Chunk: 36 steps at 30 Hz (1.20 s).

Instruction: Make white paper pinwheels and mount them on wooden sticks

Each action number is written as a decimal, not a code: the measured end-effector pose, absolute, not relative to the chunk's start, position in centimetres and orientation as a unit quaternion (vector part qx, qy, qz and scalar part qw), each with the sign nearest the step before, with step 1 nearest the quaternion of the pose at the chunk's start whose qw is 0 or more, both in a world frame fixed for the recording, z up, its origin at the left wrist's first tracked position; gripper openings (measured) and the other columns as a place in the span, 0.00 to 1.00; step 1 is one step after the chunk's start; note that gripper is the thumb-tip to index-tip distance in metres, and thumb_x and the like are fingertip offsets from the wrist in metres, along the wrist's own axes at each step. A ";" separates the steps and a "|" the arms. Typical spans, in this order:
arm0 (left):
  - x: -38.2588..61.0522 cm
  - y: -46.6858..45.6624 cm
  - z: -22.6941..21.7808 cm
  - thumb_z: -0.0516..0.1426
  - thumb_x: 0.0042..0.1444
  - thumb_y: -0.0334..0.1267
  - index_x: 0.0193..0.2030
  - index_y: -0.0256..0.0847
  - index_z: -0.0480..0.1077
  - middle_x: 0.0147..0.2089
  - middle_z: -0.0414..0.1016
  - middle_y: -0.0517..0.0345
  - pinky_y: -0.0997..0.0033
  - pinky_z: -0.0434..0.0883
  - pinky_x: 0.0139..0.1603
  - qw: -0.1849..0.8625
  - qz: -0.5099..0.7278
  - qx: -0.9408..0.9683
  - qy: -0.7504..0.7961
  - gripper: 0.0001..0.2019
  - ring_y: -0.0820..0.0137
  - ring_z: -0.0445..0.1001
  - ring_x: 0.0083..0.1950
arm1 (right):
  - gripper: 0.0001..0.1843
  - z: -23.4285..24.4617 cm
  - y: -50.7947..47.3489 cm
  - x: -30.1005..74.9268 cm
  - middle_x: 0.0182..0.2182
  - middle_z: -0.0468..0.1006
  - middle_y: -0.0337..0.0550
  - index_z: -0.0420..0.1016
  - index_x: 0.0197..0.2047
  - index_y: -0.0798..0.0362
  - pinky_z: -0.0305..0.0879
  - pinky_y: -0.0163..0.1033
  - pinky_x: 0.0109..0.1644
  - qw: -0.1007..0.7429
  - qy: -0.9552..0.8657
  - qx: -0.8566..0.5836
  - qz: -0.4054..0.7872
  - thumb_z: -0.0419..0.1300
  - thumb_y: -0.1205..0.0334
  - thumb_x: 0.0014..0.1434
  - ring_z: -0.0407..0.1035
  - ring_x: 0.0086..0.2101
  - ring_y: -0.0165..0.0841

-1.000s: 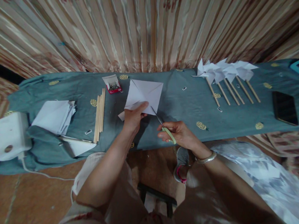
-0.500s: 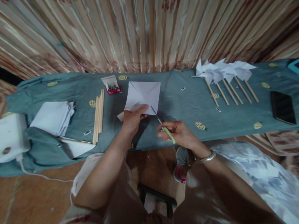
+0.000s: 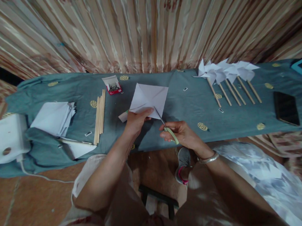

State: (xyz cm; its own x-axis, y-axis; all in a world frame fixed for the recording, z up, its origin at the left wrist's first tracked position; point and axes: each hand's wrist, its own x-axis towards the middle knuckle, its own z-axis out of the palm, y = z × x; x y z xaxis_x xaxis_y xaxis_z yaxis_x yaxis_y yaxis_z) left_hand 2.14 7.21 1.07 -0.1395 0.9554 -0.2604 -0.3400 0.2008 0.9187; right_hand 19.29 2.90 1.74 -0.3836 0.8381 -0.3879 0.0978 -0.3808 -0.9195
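Observation:
My left hand point(image 3: 138, 121) pinches a square sheet of white paper point(image 3: 151, 97) at its near left edge, thumb on top. Creases run from its corners toward the middle. In my right hand point(image 3: 179, 133) is a pair of scissors point(image 3: 171, 134) with light green handles. The blades reach over the near right corner of the paper, their tips pointing toward its middle. Under the paper's left side lies a small pale strip point(image 3: 123, 117), partly hidden by my left hand.
Left of my hands lie wooden sticks point(image 3: 99, 116), a stack of white paper point(image 3: 51, 116) and a white box-shaped device point(image 3: 10, 140). Behind them stands an open red box of small metal pieces point(image 3: 113, 87). Paper pinwheels on sticks point(image 3: 225, 71) and a phone point(image 3: 286, 108) lie to the right.
The paper has turned clockwise and shifted slightly right in my left hand. My right hand has moved a little to the right with the scissors.

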 end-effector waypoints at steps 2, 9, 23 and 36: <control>2.1 7.2 1.0 0.70 0.33 0.40 0.29 0.41 0.75 0.30 0.78 0.58 0.72 0.67 0.26 0.583 0.558 0.307 0.505 0.15 0.69 0.73 0.28 | 0.23 1.8 2.9 19.2 0.17 0.69 0.30 0.76 0.31 0.52 0.56 0.31 0.23 0.278 -0.481 -0.482 0.677 0.76 0.47 0.37 0.61 0.20 0.24; 2.1 7.3 0.8 0.69 0.34 0.39 0.30 0.41 0.75 0.30 0.78 0.58 0.73 0.68 0.25 0.578 0.565 0.299 0.507 0.14 0.70 0.74 0.28 | 0.25 1.8 3.1 19.1 0.17 0.70 0.31 0.75 0.30 0.53 0.60 0.32 0.23 0.282 -0.484 -0.486 0.671 0.76 0.45 0.35 0.61 0.18 0.24; 2.2 7.1 0.8 0.69 0.34 0.39 0.25 0.39 0.73 0.24 0.74 0.61 0.76 0.66 0.23 0.577 0.560 0.327 0.496 0.12 0.74 0.68 0.24 | 0.23 1.7 3.1 19.2 0.16 0.68 0.31 0.75 0.27 0.52 0.59 0.32 0.23 0.283 -0.497 -0.486 0.660 0.75 0.44 0.38 0.61 0.19 0.25; 2.3 7.0 0.8 0.69 0.31 0.38 0.27 0.38 0.73 0.27 0.75 0.61 0.74 0.68 0.24 0.589 0.548 0.322 0.500 0.15 0.72 0.71 0.26 | 0.23 1.7 3.2 19.2 0.16 0.68 0.31 0.75 0.27 0.53 0.59 0.31 0.23 0.287 -0.506 -0.480 0.657 0.74 0.43 0.40 0.61 0.19 0.24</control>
State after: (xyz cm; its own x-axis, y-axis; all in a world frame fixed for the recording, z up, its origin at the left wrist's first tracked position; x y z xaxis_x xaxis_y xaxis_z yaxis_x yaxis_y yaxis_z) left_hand 2.31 7.04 0.84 -0.0996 0.9665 -0.2366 -0.3232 0.1934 0.9264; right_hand 19.20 3.16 1.66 -0.3753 0.8624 -0.3397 0.1087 -0.3230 -0.9401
